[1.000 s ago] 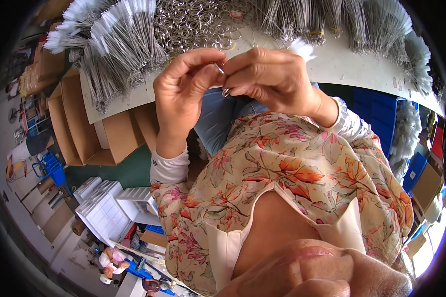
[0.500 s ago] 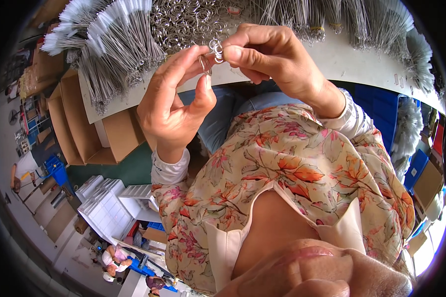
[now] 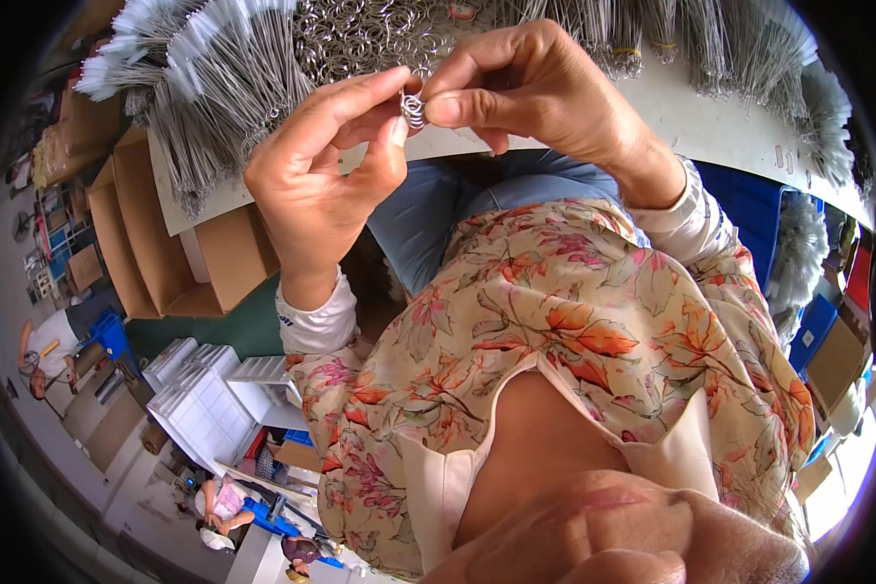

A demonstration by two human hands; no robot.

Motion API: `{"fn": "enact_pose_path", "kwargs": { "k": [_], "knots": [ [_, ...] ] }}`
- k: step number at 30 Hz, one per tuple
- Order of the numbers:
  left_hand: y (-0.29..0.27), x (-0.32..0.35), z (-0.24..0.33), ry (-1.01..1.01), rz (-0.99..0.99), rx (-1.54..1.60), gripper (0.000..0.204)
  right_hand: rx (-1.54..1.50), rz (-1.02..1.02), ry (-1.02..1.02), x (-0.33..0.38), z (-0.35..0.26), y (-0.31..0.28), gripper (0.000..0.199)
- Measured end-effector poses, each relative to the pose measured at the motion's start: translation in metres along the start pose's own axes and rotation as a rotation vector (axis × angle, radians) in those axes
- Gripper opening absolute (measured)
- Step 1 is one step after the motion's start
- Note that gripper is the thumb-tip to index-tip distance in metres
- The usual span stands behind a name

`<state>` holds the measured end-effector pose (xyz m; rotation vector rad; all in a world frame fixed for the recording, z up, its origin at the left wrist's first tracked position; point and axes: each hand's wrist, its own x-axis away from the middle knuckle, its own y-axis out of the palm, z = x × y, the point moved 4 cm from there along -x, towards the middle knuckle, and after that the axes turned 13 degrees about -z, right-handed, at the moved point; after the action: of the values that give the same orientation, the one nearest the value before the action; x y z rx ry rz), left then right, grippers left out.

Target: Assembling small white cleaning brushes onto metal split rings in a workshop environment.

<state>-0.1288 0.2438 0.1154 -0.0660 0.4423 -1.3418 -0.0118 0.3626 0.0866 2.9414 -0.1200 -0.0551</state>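
Several small shiny metal rings (image 3: 414,110), clustered together, are between my two hands above the table's near edge. My left hand (image 3: 323,161) pinches them from the left with thumb and forefinger. From the right, the thumb and forefinger of my right hand (image 3: 530,97) close on the same cluster. Whether the rings are linked to each other cannot be made out. Just beyond my hands lies a heap of loose metal rings (image 3: 355,44) on the white table (image 3: 594,117).
Bundles of thin wire brushes with white bristles lie at the table's left (image 3: 234,78) and right (image 3: 779,68). An open cardboard box (image 3: 175,243) stands at lower left, near white plastic crates (image 3: 204,399). A blue bin (image 3: 740,209) is at right. Other people (image 3: 224,506) are farther off.
My left hand's fingers have closed in, bringing a ring that was apart against the cluster at my right fingertips. Both hands shifted slightly left. At far left a person has come further into view.
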Motion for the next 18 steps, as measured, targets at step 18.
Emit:
{"fn": "enact_pose_path", "kwargs": {
  "k": [18],
  "knots": [
    [0.007,0.003,-0.016,-0.116,0.027,0.246,0.028,0.004,0.126,-0.075,0.003,0.011,0.003,0.015]
  ]
}}
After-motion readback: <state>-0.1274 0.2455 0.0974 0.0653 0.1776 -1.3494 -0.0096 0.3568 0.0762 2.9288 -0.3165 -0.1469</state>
